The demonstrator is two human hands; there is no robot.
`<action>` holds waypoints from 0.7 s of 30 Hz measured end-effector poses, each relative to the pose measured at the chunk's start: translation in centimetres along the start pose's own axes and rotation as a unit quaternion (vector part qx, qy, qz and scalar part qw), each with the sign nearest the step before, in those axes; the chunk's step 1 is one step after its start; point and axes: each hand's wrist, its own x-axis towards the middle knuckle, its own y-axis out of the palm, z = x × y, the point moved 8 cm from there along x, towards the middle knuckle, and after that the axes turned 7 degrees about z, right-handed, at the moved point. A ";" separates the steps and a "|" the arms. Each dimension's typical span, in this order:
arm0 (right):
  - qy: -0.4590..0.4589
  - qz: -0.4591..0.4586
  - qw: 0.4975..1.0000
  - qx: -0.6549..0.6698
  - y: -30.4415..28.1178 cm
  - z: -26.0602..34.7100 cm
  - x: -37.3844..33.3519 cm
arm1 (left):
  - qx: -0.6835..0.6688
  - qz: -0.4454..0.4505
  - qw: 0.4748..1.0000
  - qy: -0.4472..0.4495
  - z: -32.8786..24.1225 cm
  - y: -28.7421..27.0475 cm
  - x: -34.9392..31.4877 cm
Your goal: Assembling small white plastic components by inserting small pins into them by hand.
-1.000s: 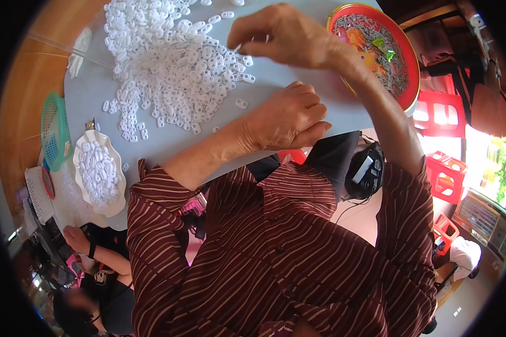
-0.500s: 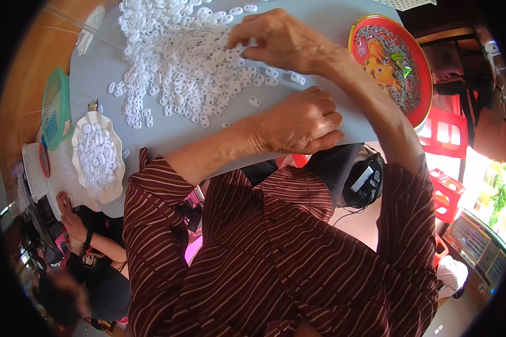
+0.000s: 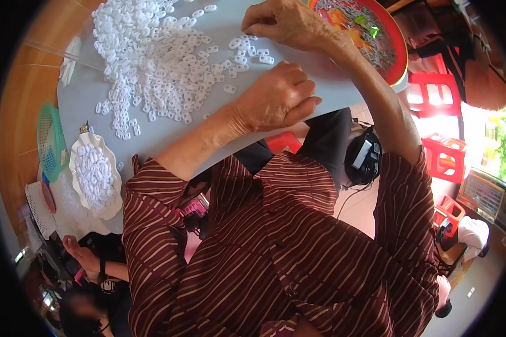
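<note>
White pieces (image 3: 157,67) spread in a broad heap over the tabletop (image 3: 230,25), and a looser group (image 3: 252,51) lies at its right side, between your two hands. Your right hand (image 3: 281,22) is just beyond that group, its fingers bent inward; whether they grip a piece cannot be told from this angle. Your left hand (image 3: 275,98) is curled closed by the near edge, no piece showing, its palm hidden.

Work from the loose group rather than the dense heap: there you have gaps, so your fingers can come down around one piece without dragging its neighbours. Pinch lightly by the long sides, since such small, smooth pieces probably slip when squeezed hard. Use the left hand as a stop, should any slide toward the near edge. Mind your right forearm, which crosses the red tray (image 3: 398,45) in view; lift it clear of the rim, or the grey bits (image 3: 376,62) could spill. Leave the filled dish (image 3: 117,185) at far left undisturbed, well away from your elbow
</note>
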 end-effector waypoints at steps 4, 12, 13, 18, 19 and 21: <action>0.094 0.068 0.983 0.144 2.6 -2.9 -2.3 | 0.016 0.007 1.000 -0.002 0.0 0.0 0.1; 0.096 0.045 0.989 0.107 3.3 -2.2 -2.2 | 0.009 0.012 1.000 -0.013 -0.1 0.2 -0.3; 0.091 0.016 0.990 0.103 3.1 -2.3 -1.7 | 0.019 0.006 1.000 -0.003 -0.3 0.1 -0.2; 0.043 0.046 0.997 0.041 5.2 -1.5 0.8 | 0.018 0.010 1.000 0.002 -0.3 0.3 0.0; 0.043 0.047 0.997 0.041 5.2 -1.4 1.0 | 0.014 0.008 1.000 0.002 -0.2 0.4 0.0; 0.074 0.109 0.986 0.101 5.8 -1.5 1.1 | 0.020 0.004 1.000 0.003 -0.4 0.5 -0.1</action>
